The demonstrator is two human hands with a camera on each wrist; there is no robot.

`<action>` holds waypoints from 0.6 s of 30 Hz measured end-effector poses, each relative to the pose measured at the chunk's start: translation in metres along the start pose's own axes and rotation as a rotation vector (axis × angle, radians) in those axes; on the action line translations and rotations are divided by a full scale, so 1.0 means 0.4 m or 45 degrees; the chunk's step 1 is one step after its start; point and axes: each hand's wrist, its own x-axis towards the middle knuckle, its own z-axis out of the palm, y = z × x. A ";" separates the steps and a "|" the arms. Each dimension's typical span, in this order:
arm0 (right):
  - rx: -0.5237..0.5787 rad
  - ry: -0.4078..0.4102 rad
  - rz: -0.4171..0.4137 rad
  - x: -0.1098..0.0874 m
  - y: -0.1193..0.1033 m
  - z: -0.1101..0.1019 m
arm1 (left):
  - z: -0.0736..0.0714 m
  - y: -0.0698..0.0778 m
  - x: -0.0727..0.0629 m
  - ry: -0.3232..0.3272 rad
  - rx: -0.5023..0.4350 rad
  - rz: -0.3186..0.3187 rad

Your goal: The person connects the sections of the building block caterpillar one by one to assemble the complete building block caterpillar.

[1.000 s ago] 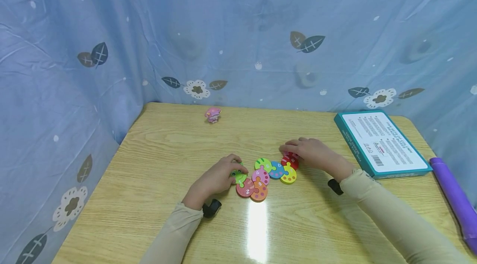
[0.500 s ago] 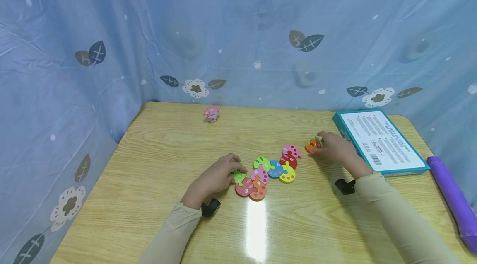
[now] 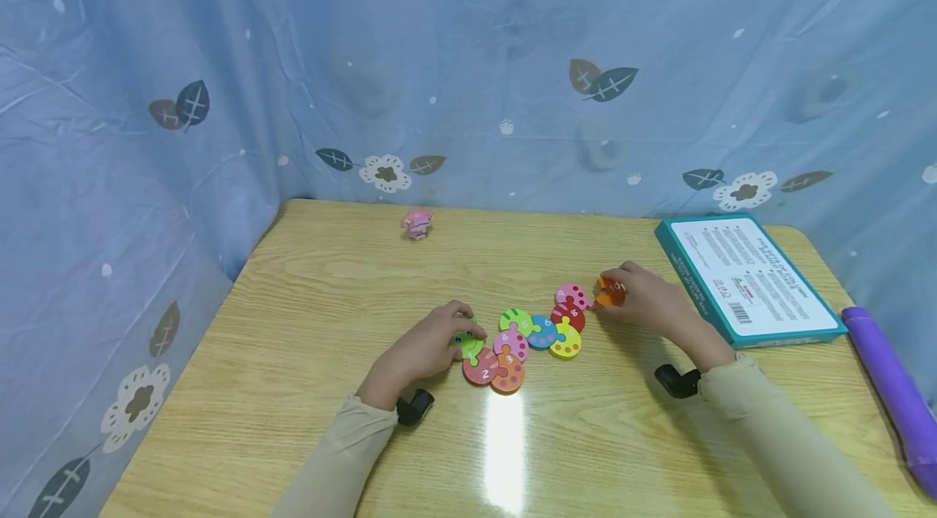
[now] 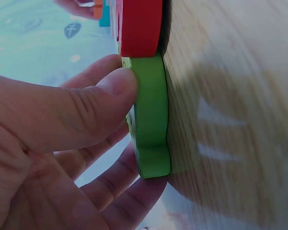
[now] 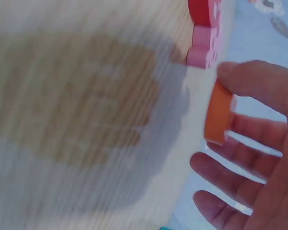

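Observation:
A winding chain of colourful numbered puzzle pieces lies on the wooden table, linked from a red piece 2 [image 3: 479, 370] to a pink piece 9 [image 3: 574, 295]. At its left end is a green frog-like head piece [image 4: 151, 110], which my left hand [image 3: 428, 346] holds between thumb and fingers; the hand covers part of its face. My right hand [image 3: 654, 305] pinches an orange puzzle piece [image 5: 218, 115] by its edges, just right of the pink piece. In the right wrist view a small gap separates the orange piece from the pink one, and it is tilted off the table.
A small pink figurine [image 3: 417, 224] stands near the table's back edge. To the right lie a teal-edged box [image 3: 754, 282] and a purple tube [image 3: 889, 396]. A blue patterned curtain [image 3: 468, 79] hangs behind the table [image 3: 329, 282].
My right hand left the pink piece 9, took up the orange piece farther right, then brought it back left, turning it near the pink piece. My left hand has stayed on the green piece.

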 end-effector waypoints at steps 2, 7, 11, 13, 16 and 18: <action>-0.008 -0.022 -0.043 -0.004 -0.009 0.003 | -0.001 -0.002 0.001 0.002 -0.002 0.001; -0.039 -0.036 -0.075 -0.003 -0.025 0.017 | 0.000 -0.008 0.002 0.006 -0.005 0.013; -0.048 -0.047 -0.082 0.002 -0.027 0.030 | 0.003 -0.009 0.001 0.003 0.002 0.011; -0.063 -0.055 -0.075 0.005 -0.027 0.037 | 0.002 -0.007 -0.001 0.004 0.004 0.010; -0.094 -0.069 -0.054 0.006 -0.027 0.048 | 0.001 -0.005 -0.002 0.004 0.005 0.008; -0.110 -0.078 -0.053 0.007 -0.028 0.050 | 0.002 -0.006 -0.002 0.003 0.010 0.006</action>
